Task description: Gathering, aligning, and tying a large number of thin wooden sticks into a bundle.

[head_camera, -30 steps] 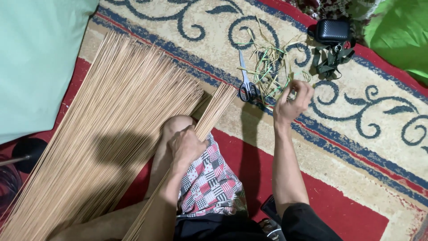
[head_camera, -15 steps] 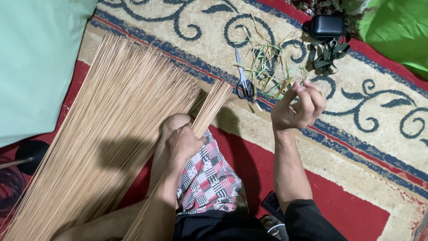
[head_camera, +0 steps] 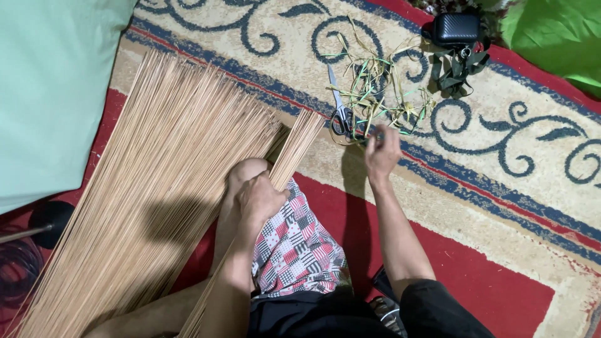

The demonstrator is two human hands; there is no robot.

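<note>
My left hand (head_camera: pixel 260 199) grips a thin bundle of long tan sticks (head_camera: pixel 297 147) that rests over my bent knee and points up to the right. A wide fan of the same sticks (head_camera: pixel 156 188) lies spread on the carpet to the left. My right hand (head_camera: pixel 382 153) reaches forward with its fingers pinched at the near edge of a loose tangle of green and yellow leaf strips (head_camera: pixel 382 94). Whether it holds a strip is hard to tell. Scissors (head_camera: pixel 338 106) with dark handles lie just left of the tangle.
A small black case (head_camera: pixel 456 28) with a dark strap (head_camera: pixel 456 69) sits at the far edge of the patterned carpet (head_camera: pixel 501 188). Green cloth (head_camera: pixel 557 37) fills the top right corner, pale green fabric (head_camera: pixel 50 81) the left. A dark round object (head_camera: pixel 53 216) lies at lower left.
My right hand has shifted left and down from the right side of the leaf strips to their near edge beside the scissors. The left hand keeps its hold on the stick bundle.
</note>
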